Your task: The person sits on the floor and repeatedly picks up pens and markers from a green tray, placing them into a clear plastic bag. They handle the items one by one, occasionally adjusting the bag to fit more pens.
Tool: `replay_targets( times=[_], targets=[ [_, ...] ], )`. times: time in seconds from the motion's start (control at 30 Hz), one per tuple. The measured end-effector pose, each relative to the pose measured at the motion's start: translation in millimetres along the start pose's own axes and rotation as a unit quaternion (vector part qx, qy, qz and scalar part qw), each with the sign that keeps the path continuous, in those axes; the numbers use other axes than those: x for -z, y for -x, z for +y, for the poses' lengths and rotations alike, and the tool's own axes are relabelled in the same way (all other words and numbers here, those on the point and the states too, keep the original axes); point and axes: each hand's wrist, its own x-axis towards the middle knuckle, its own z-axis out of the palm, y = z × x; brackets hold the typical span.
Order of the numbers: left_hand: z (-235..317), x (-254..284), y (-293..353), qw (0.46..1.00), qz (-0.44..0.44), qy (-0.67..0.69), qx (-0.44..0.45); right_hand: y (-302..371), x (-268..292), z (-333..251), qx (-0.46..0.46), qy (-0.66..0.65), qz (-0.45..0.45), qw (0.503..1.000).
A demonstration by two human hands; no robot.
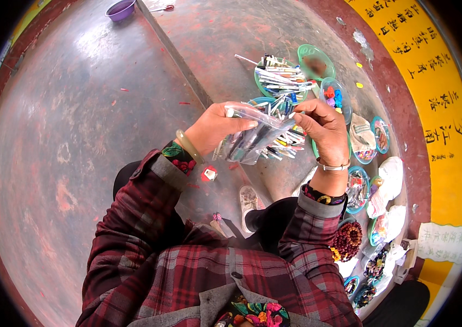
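A clear plastic bag (253, 133) hangs in front of me, with several dark, long pen-like things showing through it. My left hand (213, 129) is closed on the bag's upper left edge, thumb lying along it. At the other side, my right hand (322, 126) pinches the bag's upper right corner; whether a pen is also between those fingers I cannot make out. Behind and below the bag, loose pens (283, 146) fill a basin that is partly hidden. Farther off, a heap of pens (283, 76) lies in a green basin (258, 84).
A green basin (303, 50) with something brown and a clear tub (345, 90) of colourful pieces stand at the far right. Blue-rimmed baskets (357, 210), white bags (391, 180) and bead strings (347, 240) line the right wall. A purple basin (120, 11) sits far left.
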Motion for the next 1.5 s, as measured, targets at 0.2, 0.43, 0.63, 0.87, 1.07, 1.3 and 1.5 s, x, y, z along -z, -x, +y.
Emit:
replay_targets(
  times=[0.2, 0.43, 0.63, 0.87, 1.07, 1.3, 1.5],
  targets=[
    [3, -1, 1, 1.0, 0.001, 0.011, -0.022, -5, -9, 1, 0.072, 0.134, -0.028, 0.988],
    [4, -1, 3, 0.999, 0.004, 0.034, -0.029, -7, -14, 8, 0.113, 0.145, -0.058, 0.981],
    [5, 1, 4, 0.999, 0.0, 0.044, -0.025, -5, -13, 7, -0.013, 0.02, -0.059, 0.998],
    [6, 1, 2, 0.994, 0.002, 0.082, -0.078, -8, -10, 19, -0.055, -0.101, -0.049, 0.992],
    [4, 0, 0, 0.987, 0.027, 0.113, -0.111, -6, -27, 16, -0.022, -0.063, 0.04, 0.997],
    [10, -3, 1, 0.984, 0.071, 0.058, -0.151, -6, -31, 15, 0.01, -0.041, 0.066, 0.997],
    [3, 7, 3, 0.98, 0.085, 0.008, -0.181, -6, -31, 14, 0.025, -0.06, 0.066, 0.996]
  ],
)
